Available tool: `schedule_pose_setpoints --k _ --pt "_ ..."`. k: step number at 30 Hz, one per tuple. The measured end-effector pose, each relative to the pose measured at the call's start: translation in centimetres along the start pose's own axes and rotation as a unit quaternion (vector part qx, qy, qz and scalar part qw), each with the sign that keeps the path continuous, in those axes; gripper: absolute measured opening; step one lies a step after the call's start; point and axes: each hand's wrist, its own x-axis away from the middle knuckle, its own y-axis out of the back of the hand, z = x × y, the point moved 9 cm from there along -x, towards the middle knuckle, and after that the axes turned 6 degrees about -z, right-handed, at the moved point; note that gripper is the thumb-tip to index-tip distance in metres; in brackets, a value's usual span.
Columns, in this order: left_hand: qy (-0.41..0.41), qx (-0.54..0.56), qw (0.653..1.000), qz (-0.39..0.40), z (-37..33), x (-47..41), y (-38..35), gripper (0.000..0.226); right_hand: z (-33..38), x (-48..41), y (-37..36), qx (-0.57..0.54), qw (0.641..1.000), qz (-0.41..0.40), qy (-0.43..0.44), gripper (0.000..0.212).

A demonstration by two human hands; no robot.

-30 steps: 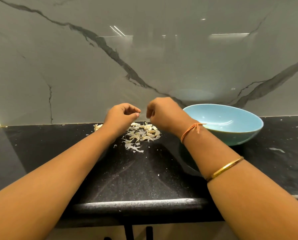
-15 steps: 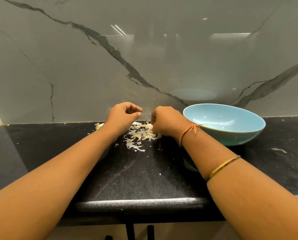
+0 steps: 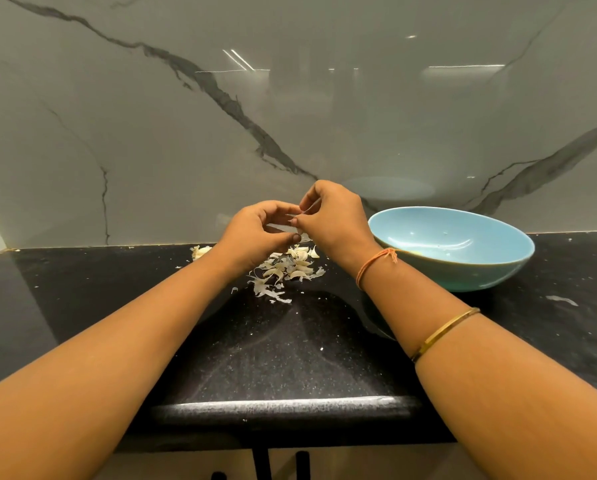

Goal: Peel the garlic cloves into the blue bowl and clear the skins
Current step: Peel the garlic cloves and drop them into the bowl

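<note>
The left hand (image 3: 255,233) and the right hand (image 3: 335,220) meet in the air above the back part of the black speckled stone bench (image 3: 290,358), their fingertips touching; both hands are curled, and between thumbs and fingers they pinch a small pale garlic clove (image 3: 285,227), most of it hidden by the fingers, so how much skin it carries cannot be told; a thin pale strip runs up from it along the right hand's fingers

Below the hands, near the bench's back edge and about midway along it, lies a loose heap of papery off-white garlic skins (image 3: 286,270), with a few scraps trailing from it toward the front edge; a separate pale garlic piece (image 3: 200,251) sits to the left of the heap, just beside the back edge, apart from the rest

The light blue ceramic bowl (image 3: 463,271) stands to the right of the heap, near the back edge, and the right wrist crosses in front of its left rim; something yellowish shows low inside it beside the wrist, too hidden to name

An orange thread (image 3: 376,263) is tied round the right wrist, and a thin gold bangle (image 3: 446,332) sits further up that forearm; behind the bench rises a glossy grey marble wall (image 3: 151,133) with dark veins; white specks dot the bench toward its right end
</note>
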Motion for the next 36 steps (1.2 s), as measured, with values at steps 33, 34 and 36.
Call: schedule_pose_setpoints --k 33,34,36 --pt "0.022 -0.036 0.992 -0.118 1.0 -0.4 2.7 0.015 -2.0 1.2 -2.6 -0.303 0.935 0.071 -0.171 0.007" --pt "0.024 -0.040 0.992 -0.117 1.1 -0.5 2.7 0.013 -2.1 1.1 -2.7 -0.300 0.936 0.072 -0.170 0.007" --pt "0.023 -0.050 0.991 -0.118 1.1 -0.5 2.8 0.016 -2.2 1.1 -2.8 -0.296 0.937 0.073 -0.168 0.007"
